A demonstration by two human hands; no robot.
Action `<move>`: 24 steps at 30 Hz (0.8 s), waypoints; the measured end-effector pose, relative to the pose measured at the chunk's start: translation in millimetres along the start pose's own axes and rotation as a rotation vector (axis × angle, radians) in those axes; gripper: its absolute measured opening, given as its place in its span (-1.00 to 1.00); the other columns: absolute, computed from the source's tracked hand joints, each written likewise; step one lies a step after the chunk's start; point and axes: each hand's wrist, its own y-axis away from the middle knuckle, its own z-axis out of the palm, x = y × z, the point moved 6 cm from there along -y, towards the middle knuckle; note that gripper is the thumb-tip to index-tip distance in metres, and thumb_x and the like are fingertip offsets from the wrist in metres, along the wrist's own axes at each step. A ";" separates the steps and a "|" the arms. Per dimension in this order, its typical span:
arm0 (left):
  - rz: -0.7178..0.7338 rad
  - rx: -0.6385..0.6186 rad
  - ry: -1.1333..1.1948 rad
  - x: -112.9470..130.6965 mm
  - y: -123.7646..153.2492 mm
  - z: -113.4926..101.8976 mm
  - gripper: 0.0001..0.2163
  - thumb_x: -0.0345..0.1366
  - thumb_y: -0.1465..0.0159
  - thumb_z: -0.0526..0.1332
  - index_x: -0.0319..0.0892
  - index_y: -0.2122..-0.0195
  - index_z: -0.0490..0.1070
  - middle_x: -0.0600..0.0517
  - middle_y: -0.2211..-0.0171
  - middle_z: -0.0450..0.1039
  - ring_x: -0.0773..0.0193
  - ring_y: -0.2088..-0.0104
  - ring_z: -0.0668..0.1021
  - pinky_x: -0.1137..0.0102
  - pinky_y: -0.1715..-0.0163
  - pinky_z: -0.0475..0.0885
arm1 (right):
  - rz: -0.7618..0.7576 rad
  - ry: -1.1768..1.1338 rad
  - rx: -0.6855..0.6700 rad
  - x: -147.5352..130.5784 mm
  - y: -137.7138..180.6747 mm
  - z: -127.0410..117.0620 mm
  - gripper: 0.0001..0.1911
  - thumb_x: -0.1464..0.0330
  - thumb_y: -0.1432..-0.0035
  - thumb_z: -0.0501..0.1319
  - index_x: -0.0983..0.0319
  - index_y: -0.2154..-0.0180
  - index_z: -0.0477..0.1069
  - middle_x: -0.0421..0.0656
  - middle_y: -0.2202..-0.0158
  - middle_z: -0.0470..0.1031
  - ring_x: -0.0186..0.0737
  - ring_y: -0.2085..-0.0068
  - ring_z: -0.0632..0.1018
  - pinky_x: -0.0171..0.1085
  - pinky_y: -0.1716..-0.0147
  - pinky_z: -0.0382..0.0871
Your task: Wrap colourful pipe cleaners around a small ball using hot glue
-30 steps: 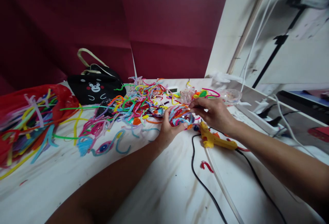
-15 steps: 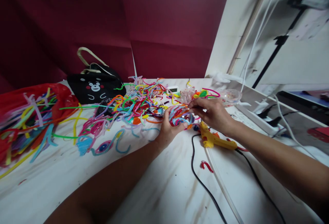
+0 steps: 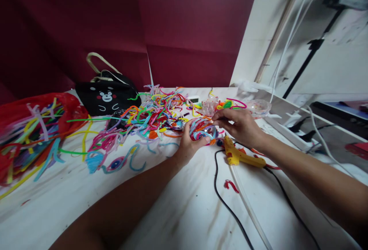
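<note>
My left hand (image 3: 188, 144) is curled around a ball of multicoloured pipe cleaners (image 3: 202, 129), thumb and fingers gripping it from the left and below. My right hand (image 3: 240, 127) comes in from the right, its fingertips pinched on a strand at the top of the ball. Both hands hover just above the white table (image 3: 184, 211), beside a big loose heap of coloured pipe cleaners (image 3: 149, 118).
A yellow glue gun (image 3: 240, 156) lies right of the ball, its black cord (image 3: 227, 200) running toward me. A black bear-face bag (image 3: 106, 97) and a red bag of pipe cleaners (image 3: 28, 127) sit left. Clear bowls (image 3: 257, 107), a power strip (image 3: 290, 131) and a small red scrap (image 3: 230, 184) lie right.
Almost nothing differs. My right fingertips shifted very slightly on the top of the ball; my left hand keeps the same grip.
</note>
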 end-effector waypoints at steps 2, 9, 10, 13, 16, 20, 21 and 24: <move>0.005 -0.004 -0.006 0.5 0.4 0.3 -0.20 -0.15 -0.08 0.76 0.00 -0.31 0.47 -0.10 -0.28 0.64 -0.14 -0.29 0.70 -0.09 -0.47 0.57 | -0.004 0.002 0.009 -2.3 -0.2 -1.3 -0.88 0.36 -0.54 0.38 0.13 0.13 0.72 -0.15 0.30 0.81 -0.21 0.41 0.71 -0.29 0.37 0.53; 0.013 -0.013 -0.004 0.8 1.4 1.5 -0.18 -0.18 -0.08 0.75 -0.01 -0.33 0.46 -0.13 -0.31 0.63 -0.18 -0.34 0.68 -0.11 -0.51 0.54 | -0.036 -0.011 0.047 -12.7 -0.7 -5.4 -0.89 0.37 -0.56 0.41 0.16 0.11 0.74 -0.13 0.29 0.81 -0.23 0.41 0.68 -0.30 0.37 0.53; 0.017 -0.015 -0.003 0.8 1.5 1.6 -0.18 -0.18 -0.08 0.75 -0.01 -0.33 0.46 -0.13 -0.31 0.63 -0.18 -0.34 0.68 -0.11 -0.50 0.55 | -0.036 -0.012 0.050 -13.6 -0.8 -5.8 -0.89 0.36 -0.56 0.41 0.16 0.11 0.74 -0.13 0.29 0.81 -0.23 0.41 0.68 -0.30 0.37 0.53; 0.025 -0.017 -0.001 1.2 1.3 1.7 -0.19 -0.19 -0.09 0.75 0.00 -0.33 0.47 -0.12 -0.31 0.63 -0.18 -0.33 0.69 -0.10 -0.49 0.57 | -0.029 0.003 0.046 -14.9 -1.3 -5.0 -0.86 0.33 -0.59 0.40 0.17 0.11 0.74 -0.12 0.29 0.80 -0.23 0.42 0.68 -0.29 0.37 0.53; 0.026 -0.024 -0.002 2.1 1.3 2.7 -0.21 -0.19 -0.10 0.75 0.00 -0.32 0.47 -0.12 -0.31 0.64 -0.18 -0.34 0.69 -0.10 -0.50 0.56 | -0.050 0.025 0.051 -16.0 -1.7 -2.8 -0.85 0.34 -0.58 0.39 0.15 0.13 0.73 -0.14 0.32 0.80 -0.24 0.44 0.66 -0.29 0.39 0.52; 0.011 -0.033 -0.006 2.8 1.8 3.9 -0.20 -0.18 -0.10 0.75 0.00 -0.33 0.47 -0.13 -0.30 0.65 -0.17 -0.32 0.69 -0.09 -0.48 0.56 | -0.115 0.057 0.087 -17.4 -1.3 -1.5 -0.89 0.42 -0.56 0.40 0.13 0.12 0.69 -0.18 0.30 0.81 -0.25 0.44 0.69 -0.31 0.39 0.53; 0.005 -0.031 -0.008 2.9 2.1 3.9 -0.19 -0.17 -0.10 0.75 -0.01 -0.33 0.46 -0.13 -0.30 0.65 -0.16 -0.31 0.69 -0.08 -0.47 0.56 | -0.132 0.066 0.092 -17.7 -1.1 -1.3 -0.89 0.43 -0.56 0.40 0.13 0.11 0.68 -0.19 0.29 0.82 -0.24 0.43 0.70 -0.31 0.39 0.53; -0.007 -0.021 0.003 3.1 2.6 3.3 -0.17 -0.18 -0.09 0.76 -0.01 -0.34 0.44 -0.13 -0.31 0.65 -0.15 -0.32 0.69 -0.05 -0.46 0.57 | -0.186 0.093 0.092 -19.1 -0.4 0.1 -0.89 0.47 -0.56 0.38 0.14 0.08 0.66 -0.19 0.27 0.82 -0.24 0.43 0.71 -0.31 0.39 0.51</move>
